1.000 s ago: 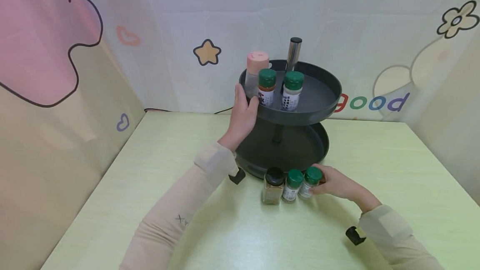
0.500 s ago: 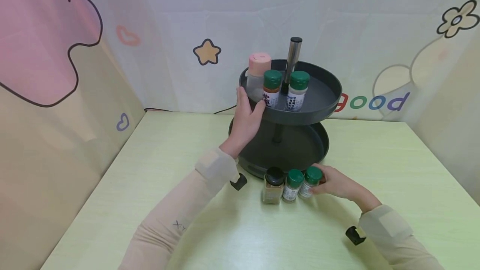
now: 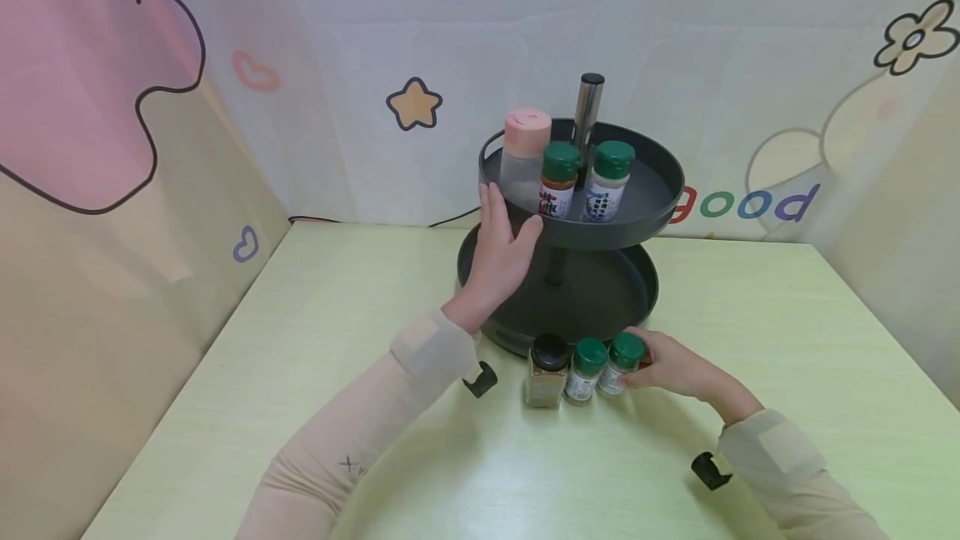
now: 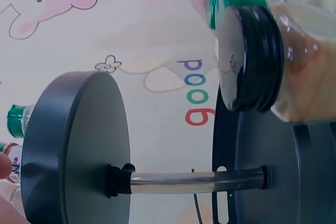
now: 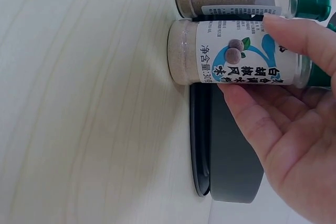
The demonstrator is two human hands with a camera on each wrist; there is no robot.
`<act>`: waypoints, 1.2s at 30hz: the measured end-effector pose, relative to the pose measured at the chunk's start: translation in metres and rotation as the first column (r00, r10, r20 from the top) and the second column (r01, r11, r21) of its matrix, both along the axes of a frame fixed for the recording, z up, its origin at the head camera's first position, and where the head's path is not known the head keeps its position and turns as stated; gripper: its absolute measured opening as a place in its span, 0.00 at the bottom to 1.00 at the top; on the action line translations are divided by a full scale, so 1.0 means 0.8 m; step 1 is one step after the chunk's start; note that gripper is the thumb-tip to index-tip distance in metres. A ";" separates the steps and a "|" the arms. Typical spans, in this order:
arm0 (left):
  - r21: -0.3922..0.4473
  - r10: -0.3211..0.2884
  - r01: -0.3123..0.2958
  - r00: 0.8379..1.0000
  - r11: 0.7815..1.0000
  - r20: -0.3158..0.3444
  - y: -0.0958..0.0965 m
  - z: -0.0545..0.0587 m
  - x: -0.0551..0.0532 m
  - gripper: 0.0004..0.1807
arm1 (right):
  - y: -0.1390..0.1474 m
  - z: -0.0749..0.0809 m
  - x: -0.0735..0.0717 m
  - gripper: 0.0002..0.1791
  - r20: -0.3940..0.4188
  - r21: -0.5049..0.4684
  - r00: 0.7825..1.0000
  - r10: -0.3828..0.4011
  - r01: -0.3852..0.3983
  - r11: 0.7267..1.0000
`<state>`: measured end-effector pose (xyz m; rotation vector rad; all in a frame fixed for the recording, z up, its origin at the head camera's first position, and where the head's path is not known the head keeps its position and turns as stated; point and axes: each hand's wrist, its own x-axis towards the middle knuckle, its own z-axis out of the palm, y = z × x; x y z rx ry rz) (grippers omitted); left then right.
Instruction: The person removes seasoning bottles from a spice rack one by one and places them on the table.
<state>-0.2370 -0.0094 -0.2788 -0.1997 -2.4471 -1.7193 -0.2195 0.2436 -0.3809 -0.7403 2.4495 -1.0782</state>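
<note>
Straight fingers of my left hand (image 3: 501, 261) rest against the front left rim of the upper tray (image 3: 637, 227) of a dark two-tier rack. On that tray stand a pink-capped bottle (image 3: 527, 158) and two green-capped spice jars, one with red contents (image 3: 557, 190), one pale (image 3: 604, 192). On the table before the rack, my right hand (image 3: 671, 367) pinches a green-capped spice jar (image 5: 239, 51) between thumb and fingers; it stands upright. Beside it are another green-capped jar (image 3: 582, 382) and a black-lidded square jar (image 3: 545, 383) of tan powder.
The rack's lower tray (image 3: 600, 298) sits directly behind the row of jars. A metal post (image 3: 588, 111) rises through the upper tray. A printed curtain (image 3: 360, 107) hangs behind the pale table (image 3: 360, 273).
My left hand has slid rightward and a little down along the upper tray's rim. The bottle and two jars up there have shifted right with the turning tray. My right hand has stayed put.
</note>
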 end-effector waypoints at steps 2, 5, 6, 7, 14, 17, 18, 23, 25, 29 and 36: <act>0.006 -0.001 0.001 1.000 1.000 -0.001 0.002 0.000 0.003 0.40 | 0.000 0.000 0.000 0.27 0.000 0.000 1.000 0.000 0.000 1.000; 0.011 -0.008 0.008 1.000 1.000 -0.001 0.004 0.000 0.008 0.40 | 0.000 -0.001 0.001 0.27 0.000 -0.004 1.000 -0.003 0.003 1.000; 0.012 -0.012 0.012 1.000 1.000 -0.002 0.004 0.001 0.010 0.40 | 0.000 -0.001 0.000 0.27 0.000 -0.004 1.000 -0.003 0.003 1.000; 0.011 -0.015 0.015 1.000 1.000 -0.002 0.005 0.001 0.011 0.40 | 0.000 -0.001 0.001 0.27 0.000 -0.005 1.000 -0.006 0.006 1.000; 0.000 -0.041 0.041 0.999 0.999 0.002 0.007 0.001 0.020 0.41 | 0.001 -0.001 0.000 0.27 -0.008 -0.005 1.000 0.008 -0.008 1.000; 0.002 -0.056 0.056 0.998 0.998 0.001 0.008 0.001 0.024 0.40 | 0.000 -0.002 0.000 0.26 -0.004 -0.004 1.000 -0.002 0.001 1.000; 0.004 -0.062 0.062 0.998 0.998 -0.002 0.008 0.001 0.025 0.40 | 0.000 -0.002 0.000 0.26 -0.002 -0.005 1.000 -0.002 0.002 1.000; 0.013 -0.084 0.084 0.996 0.996 -0.004 0.010 0.001 0.030 0.40 | 0.000 -0.001 0.000 0.26 -0.004 -0.004 1.000 0.001 -0.001 1.000; 0.018 -0.090 0.090 0.996 0.996 0.002 0.011 0.002 0.032 0.40 | 0.001 0.000 0.000 0.26 -0.003 -0.003 1.000 0.002 -0.002 1.000; 0.019 -0.106 0.106 0.994 0.994 0.016 0.013 0.001 0.037 0.41 | 0.001 0.001 0.000 0.27 0.007 -0.009 1.000 0.001 -0.001 1.000; -0.026 -0.062 0.061 0.995 0.998 -0.074 0.009 0.001 0.033 0.41 | 0.001 0.001 0.000 0.25 0.000 -0.019 1.000 0.012 -0.012 1.000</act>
